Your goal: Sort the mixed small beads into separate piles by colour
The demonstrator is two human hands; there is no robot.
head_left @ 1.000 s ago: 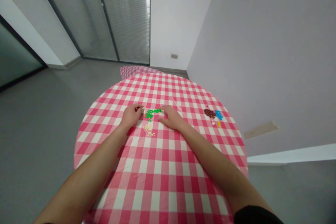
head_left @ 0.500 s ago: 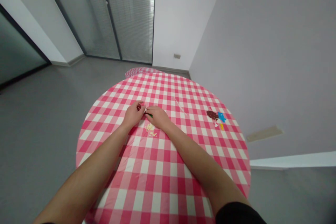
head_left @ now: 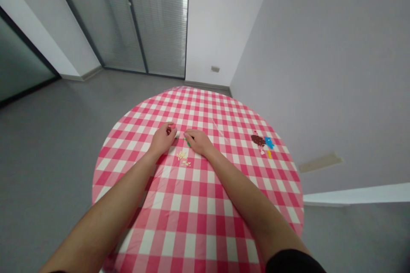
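Observation:
On a red-and-white checked tablecloth [head_left: 188,204], my left hand [head_left: 163,138] rests with its fingers curled. A tiny dark bit shows at its fingertips, too small to name. A short gap to the right, my right hand [head_left: 199,141] lies with fingers bent and drawn together. Small green pieces [head_left: 188,143] show at and under its fingers; whether it grips one is hidden. Just nearer to me than both hands is a loose scatter of small pale yellow pieces [head_left: 182,155], lying flat on the cloth.
At the table's right side lie a pile of small dark brown pieces [head_left: 258,140], blue pieces [head_left: 269,142], a few yellow ones [head_left: 269,154] and some pink and white bits. A thin clear strip [head_left: 219,129] lies beyond my right hand. A wall [head_left: 336,72] stands to the right.
My right hand has shifted right, away from the left, opening a gap between them. The dark, thin thing between the hands no longer shows there. My left hand stays in place.

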